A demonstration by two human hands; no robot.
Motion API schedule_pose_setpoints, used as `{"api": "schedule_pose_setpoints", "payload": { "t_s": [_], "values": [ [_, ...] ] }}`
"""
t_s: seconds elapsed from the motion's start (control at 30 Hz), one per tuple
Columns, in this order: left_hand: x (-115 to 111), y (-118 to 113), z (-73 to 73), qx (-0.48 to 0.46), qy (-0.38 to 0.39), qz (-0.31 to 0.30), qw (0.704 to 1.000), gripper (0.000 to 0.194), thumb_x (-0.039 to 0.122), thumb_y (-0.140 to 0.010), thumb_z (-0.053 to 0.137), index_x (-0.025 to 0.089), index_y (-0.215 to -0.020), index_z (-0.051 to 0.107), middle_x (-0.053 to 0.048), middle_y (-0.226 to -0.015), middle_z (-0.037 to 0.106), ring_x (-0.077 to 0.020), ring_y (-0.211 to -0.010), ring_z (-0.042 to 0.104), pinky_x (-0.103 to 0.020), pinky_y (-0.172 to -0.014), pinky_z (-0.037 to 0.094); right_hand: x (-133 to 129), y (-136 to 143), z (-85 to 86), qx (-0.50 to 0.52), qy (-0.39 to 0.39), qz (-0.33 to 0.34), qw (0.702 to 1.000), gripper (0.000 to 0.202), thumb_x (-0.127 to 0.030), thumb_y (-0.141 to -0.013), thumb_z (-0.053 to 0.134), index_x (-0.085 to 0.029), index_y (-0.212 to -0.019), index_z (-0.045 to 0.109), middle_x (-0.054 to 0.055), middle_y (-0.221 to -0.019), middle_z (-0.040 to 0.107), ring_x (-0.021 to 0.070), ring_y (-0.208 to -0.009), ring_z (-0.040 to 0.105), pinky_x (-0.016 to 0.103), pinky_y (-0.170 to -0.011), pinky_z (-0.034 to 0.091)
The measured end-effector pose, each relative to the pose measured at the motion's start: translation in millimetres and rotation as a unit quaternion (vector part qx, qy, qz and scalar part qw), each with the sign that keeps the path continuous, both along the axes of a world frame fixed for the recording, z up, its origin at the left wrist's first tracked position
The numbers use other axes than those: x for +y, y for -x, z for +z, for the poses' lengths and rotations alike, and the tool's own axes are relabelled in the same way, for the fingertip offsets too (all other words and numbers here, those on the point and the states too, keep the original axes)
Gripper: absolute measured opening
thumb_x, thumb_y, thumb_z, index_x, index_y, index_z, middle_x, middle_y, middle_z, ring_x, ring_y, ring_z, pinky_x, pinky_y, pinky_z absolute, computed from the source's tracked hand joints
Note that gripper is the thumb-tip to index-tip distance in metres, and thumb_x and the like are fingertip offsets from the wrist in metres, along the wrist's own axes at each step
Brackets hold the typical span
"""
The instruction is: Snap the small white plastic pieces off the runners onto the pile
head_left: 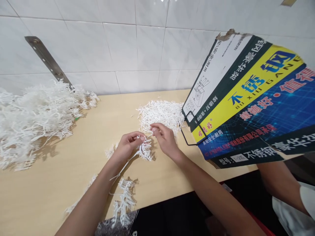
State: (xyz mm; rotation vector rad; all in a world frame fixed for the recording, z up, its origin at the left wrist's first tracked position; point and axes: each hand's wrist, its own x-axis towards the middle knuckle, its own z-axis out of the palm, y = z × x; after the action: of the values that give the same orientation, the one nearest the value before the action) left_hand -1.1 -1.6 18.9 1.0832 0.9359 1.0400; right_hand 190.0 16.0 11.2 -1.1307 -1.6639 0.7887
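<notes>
My left hand (129,143) is closed on a cluster of thin white plastic pieces (145,151) that hangs below its fingertips, with a long strand trailing toward the lower left. Just to the right, my right hand (163,137) pinches at the upper edge of this cluster; what lies between its thumb and forefinger is too small to name. Behind both hands a heap of small loose white pieces (161,113) lies on the wooden table (110,113).
A big tangled white pile (36,121) covers the table's left side. Smaller white clusters (125,196) lie near the front edge. At the right stands a printed cardboard panel (246,98) with a black wire frame (188,144). Another person's arm (280,183) shows beneath it.
</notes>
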Motion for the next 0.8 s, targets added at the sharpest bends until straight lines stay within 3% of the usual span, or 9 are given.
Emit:
{"api": "schedule_pose_setpoints", "payload": {
  "t_s": [0.13,0.27,0.37,0.5,0.67,0.8],
  "values": [
    [5,3,-8.9,0.008,-0.065,0.051,0.997,0.035,0.041,-0.075,0.085,0.018,-0.095,0.069,0.002,-0.065,0.059,-0.0128,-0.060,0.052,-0.026,-0.061,0.040,-9,12,-1.0,-0.033,-0.019,0.081,0.996,0.025,-0.045,-0.097,0.062,-0.024,-0.104,0.074,0.003,-0.091,0.074,0.0180,-0.079,0.068,0.029,-0.072,0.048],
    [4,6,-13.9,0.128,-0.136,0.096,0.978,0.026,0.042,-0.084,0.077,0.021,-0.094,0.067,0.007,-0.056,0.040,-0.0101,-0.052,0.035,-0.024,-0.052,0.026,-7,14,-2.6,-0.045,-0.023,0.094,0.994,0.023,-0.044,-0.098,0.063,-0.025,-0.105,0.075,0.003,-0.097,0.076,0.0176,-0.079,0.067,0.029,-0.073,0.048],
    [1,6,-11.8,0.220,-0.170,0.102,0.955,0.022,0.042,-0.089,0.070,0.021,-0.095,0.071,0.005,-0.059,0.048,-0.0123,-0.055,0.039,-0.026,-0.054,0.028,-5,11,-3.9,-0.080,-0.037,0.090,0.992,0.022,-0.039,-0.100,0.059,-0.025,-0.100,0.075,0.003,-0.094,0.076,0.0177,-0.078,0.066,0.029,-0.072,0.045],
    [0,5,-5.4,0.235,-0.138,0.055,0.961,0.030,0.047,-0.091,0.065,0.019,-0.094,0.076,-0.001,-0.070,0.062,-0.0150,-0.062,0.047,-0.027,-0.058,0.033,-6,9,-4.2,-0.103,-0.060,0.071,0.990,0.019,-0.033,-0.099,0.058,-0.025,-0.096,0.074,0.002,-0.086,0.074,0.0167,-0.071,0.061,0.029,-0.070,0.042],
    [-4,5,8.7,0.184,-0.056,0.007,0.981,0.036,0.052,-0.089,0.067,0.018,-0.082,0.072,0.002,-0.059,0.047,-0.0114,-0.053,0.034,-0.026,-0.052,0.023,-9,12,-0.7,-0.073,-0.019,0.038,0.996,0.013,-0.028,-0.093,0.061,-0.022,-0.086,0.070,-0.001,-0.073,0.066,0.0143,-0.064,0.055,0.027,-0.063,0.038],
    [-5,5,10.2,0.160,-0.052,-0.027,0.985,0.032,0.049,-0.085,0.073,0.017,-0.080,0.071,0.002,-0.060,0.046,-0.0096,-0.052,0.032,-0.025,-0.051,0.022,-7,14,-0.1,-0.021,0.057,0.055,0.997,0.010,-0.025,-0.087,0.060,-0.021,-0.079,0.064,-0.003,-0.067,0.057,0.0119,-0.060,0.048,0.025,-0.058,0.035]
  ]
}}
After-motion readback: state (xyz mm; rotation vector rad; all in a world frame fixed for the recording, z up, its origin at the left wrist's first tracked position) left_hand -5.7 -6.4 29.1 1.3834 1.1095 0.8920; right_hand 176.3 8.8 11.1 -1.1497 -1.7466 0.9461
